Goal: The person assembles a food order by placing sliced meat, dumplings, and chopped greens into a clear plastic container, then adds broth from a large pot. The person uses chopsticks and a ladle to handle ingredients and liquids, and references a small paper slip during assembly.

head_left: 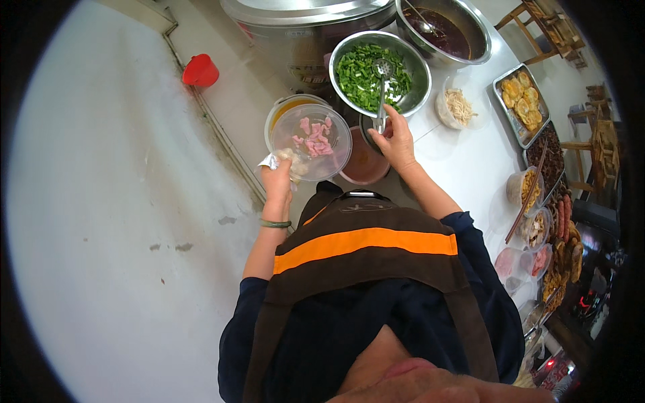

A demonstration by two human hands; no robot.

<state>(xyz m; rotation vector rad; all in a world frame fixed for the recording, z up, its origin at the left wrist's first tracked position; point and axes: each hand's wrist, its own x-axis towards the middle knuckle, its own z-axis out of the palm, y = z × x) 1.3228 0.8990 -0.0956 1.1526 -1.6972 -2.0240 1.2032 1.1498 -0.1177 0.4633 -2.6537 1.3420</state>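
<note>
My left hand [277, 180] grips the near rim of a round clear plastic bowl [332, 163]. Pink strips that look like raw meat [316, 142] lie in it, with some pale pieces near my fingers. A crumpled white and silvery scrap [269, 161] shows beside that hand. With its fingers closed round the handle end, my right hand [398, 143] holds a metal slotted spoon [382, 84]. The spoon's head rests on chopped green onions [359, 79] in a steel bowl [426, 84].
A large steel barrel [289, 47] stands ahead, beside a pot of dark liquid [463, 37]. Below the clear bowl are buckets [365, 164]. On the white table [463, 161], shredded food [458, 107], fried eggs [523, 101] and several tubs line the right. A red scoop [201, 70] is left.
</note>
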